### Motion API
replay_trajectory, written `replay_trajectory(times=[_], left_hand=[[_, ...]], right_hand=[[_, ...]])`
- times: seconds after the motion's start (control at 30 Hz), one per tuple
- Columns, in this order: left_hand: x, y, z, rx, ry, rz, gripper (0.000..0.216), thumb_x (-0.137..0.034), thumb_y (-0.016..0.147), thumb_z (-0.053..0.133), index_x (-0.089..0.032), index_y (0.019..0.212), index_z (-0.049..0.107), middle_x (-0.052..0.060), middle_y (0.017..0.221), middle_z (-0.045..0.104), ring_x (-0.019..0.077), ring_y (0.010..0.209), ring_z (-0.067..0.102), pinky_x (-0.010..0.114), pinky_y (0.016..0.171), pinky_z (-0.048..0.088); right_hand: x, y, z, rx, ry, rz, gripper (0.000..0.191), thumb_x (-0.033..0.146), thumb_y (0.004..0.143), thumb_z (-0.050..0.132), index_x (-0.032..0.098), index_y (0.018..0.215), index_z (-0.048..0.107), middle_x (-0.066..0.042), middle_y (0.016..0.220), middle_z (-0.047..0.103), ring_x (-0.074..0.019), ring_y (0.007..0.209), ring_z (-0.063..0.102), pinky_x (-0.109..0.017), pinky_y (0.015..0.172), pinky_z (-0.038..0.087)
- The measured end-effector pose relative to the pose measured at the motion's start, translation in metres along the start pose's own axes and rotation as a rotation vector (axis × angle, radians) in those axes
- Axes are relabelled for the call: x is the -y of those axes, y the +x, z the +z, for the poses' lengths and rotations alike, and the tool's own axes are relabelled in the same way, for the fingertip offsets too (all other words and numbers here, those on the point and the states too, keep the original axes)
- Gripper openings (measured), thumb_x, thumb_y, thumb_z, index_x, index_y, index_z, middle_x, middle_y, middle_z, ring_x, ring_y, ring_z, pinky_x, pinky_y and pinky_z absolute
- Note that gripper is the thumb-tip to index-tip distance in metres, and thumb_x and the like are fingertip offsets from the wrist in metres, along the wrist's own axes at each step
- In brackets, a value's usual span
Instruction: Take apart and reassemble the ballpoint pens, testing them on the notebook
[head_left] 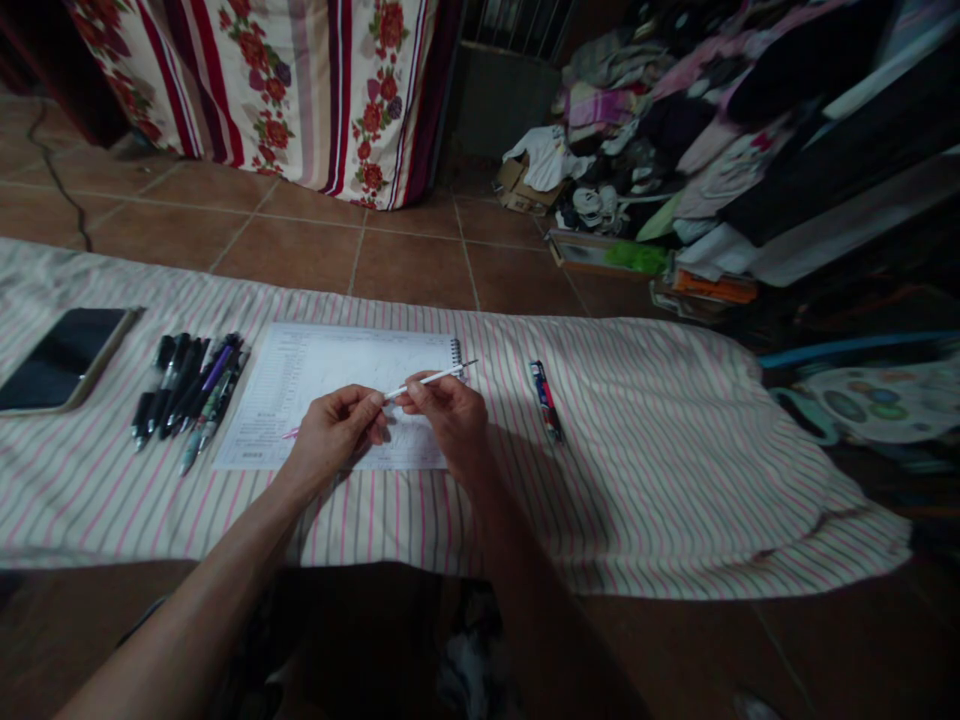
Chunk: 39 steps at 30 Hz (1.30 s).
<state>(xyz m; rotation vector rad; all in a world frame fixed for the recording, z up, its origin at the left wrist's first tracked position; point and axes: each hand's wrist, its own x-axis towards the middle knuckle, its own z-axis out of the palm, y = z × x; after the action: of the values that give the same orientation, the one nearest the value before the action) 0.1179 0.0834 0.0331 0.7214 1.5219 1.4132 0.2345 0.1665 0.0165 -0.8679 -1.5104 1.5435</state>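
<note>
Both hands meet over a white spiral notepad (pixel 315 385) lying on a pink-striped cloth (pixel 645 450). My right hand (pixel 450 420) pinches a thin white pen refill (pixel 435 378) whose tip points up and right. My left hand (pixel 337 425) is closed on the refill's near end; something pink shows just under it. A row of several dark pens (pixel 187 395) lies left of the notepad. One red-and-blue pen (pixel 546 400) lies alone to the right of it.
A dark phone (pixel 64 358) rests at the cloth's far left. Beyond the cloth are brown floor tiles (pixel 405 265), a floral striped bedsheet (pixel 300 90) and a heap of clothes (pixel 675 130) at the right.
</note>
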Motion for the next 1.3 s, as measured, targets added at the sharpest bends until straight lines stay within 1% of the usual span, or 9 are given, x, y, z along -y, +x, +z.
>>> replay_trajectory(times=[0.23,0.43,0.7,0.83,0.93,1.03,1.1,1.17,1.3], left_hand=[[-0.003,-0.001,0.002,-0.001,-0.072,0.074,0.026,-0.038,0.067,0.07,-0.015,0.069,0.058,-0.001,0.052,0.059,0.0077,0.043,0.047,0.022,0.045,0.036],[-0.002,-0.001,0.003,-0.025,-0.095,0.084,0.023,-0.032,0.065,0.072,-0.015,0.072,0.059,0.0,0.054,0.063,0.0101,0.046,0.053,0.025,0.051,0.043],[0.001,0.0,0.004,-0.087,-0.045,0.173,0.024,-0.034,0.065,0.073,-0.016,0.074,0.059,-0.001,0.057,0.065,0.0118,0.051,0.058,0.027,0.056,0.048],[-0.001,-0.001,0.005,-0.085,-0.064,0.148,0.025,-0.033,0.064,0.074,-0.015,0.075,0.061,0.0,0.058,0.065,0.0118,0.051,0.059,0.027,0.057,0.05],[-0.001,-0.002,0.006,-0.061,-0.083,0.106,0.029,-0.033,0.063,0.074,-0.014,0.083,0.063,0.001,0.062,0.067,0.0123,0.054,0.06,0.027,0.057,0.049],[0.002,-0.002,0.006,-0.051,-0.083,0.108,0.039,-0.034,0.063,0.074,-0.014,0.095,0.064,0.002,0.068,0.068,0.0132,0.058,0.061,0.027,0.055,0.049],[0.006,-0.001,0.003,-0.085,-0.028,0.148,0.044,-0.036,0.064,0.073,-0.015,0.101,0.063,0.003,0.075,0.068,0.0129,0.06,0.06,0.026,0.056,0.048],[0.009,0.0,-0.003,-0.154,0.087,0.206,0.043,-0.038,0.067,0.07,-0.016,0.103,0.064,0.003,0.082,0.067,0.0124,0.064,0.059,0.027,0.06,0.048],[0.012,0.002,-0.024,-0.369,0.43,0.348,0.027,-0.04,0.077,0.059,-0.018,0.093,0.067,0.004,0.085,0.063,0.015,0.07,0.059,0.028,0.065,0.048]], right_hand=[[0.001,-0.001,0.0,0.005,-0.017,-0.024,0.022,0.039,0.075,0.065,0.018,0.079,0.064,-0.002,0.069,0.072,-0.0156,0.062,0.069,-0.027,0.062,0.055],[0.003,-0.003,0.001,-0.008,-0.069,-0.033,0.022,0.039,0.076,0.064,0.018,0.08,0.064,-0.003,0.069,0.072,-0.0159,0.062,0.069,-0.027,0.062,0.056],[0.004,-0.004,0.005,-0.05,-0.059,-0.019,0.022,0.04,0.076,0.064,0.019,0.079,0.063,-0.002,0.069,0.072,-0.0162,0.061,0.069,-0.027,0.061,0.055],[0.003,-0.004,0.006,-0.061,-0.043,-0.007,0.022,0.041,0.076,0.064,0.019,0.079,0.064,-0.002,0.069,0.072,-0.0162,0.061,0.069,-0.027,0.061,0.055],[0.002,-0.004,0.007,-0.056,-0.027,-0.01,0.022,0.04,0.076,0.064,0.019,0.079,0.064,-0.002,0.069,0.072,-0.0161,0.062,0.069,-0.026,0.061,0.055],[0.001,-0.003,0.007,-0.06,-0.017,-0.011,0.022,0.041,0.075,0.064,0.019,0.079,0.064,-0.002,0.069,0.072,-0.0163,0.063,0.069,-0.027,0.062,0.056],[0.001,-0.001,0.006,-0.088,0.005,-0.007,0.023,0.041,0.074,0.065,0.019,0.078,0.065,-0.002,0.068,0.072,-0.016,0.062,0.069,-0.027,0.062,0.056],[0.002,0.002,0.003,-0.134,0.036,-0.006,0.024,0.042,0.073,0.066,0.018,0.077,0.065,-0.002,0.067,0.072,-0.0156,0.062,0.069,-0.027,0.062,0.056],[0.004,0.008,-0.003,-0.249,0.061,0.005,0.027,0.043,0.07,0.067,0.016,0.073,0.063,-0.002,0.065,0.071,-0.0154,0.062,0.068,-0.026,0.061,0.056]])
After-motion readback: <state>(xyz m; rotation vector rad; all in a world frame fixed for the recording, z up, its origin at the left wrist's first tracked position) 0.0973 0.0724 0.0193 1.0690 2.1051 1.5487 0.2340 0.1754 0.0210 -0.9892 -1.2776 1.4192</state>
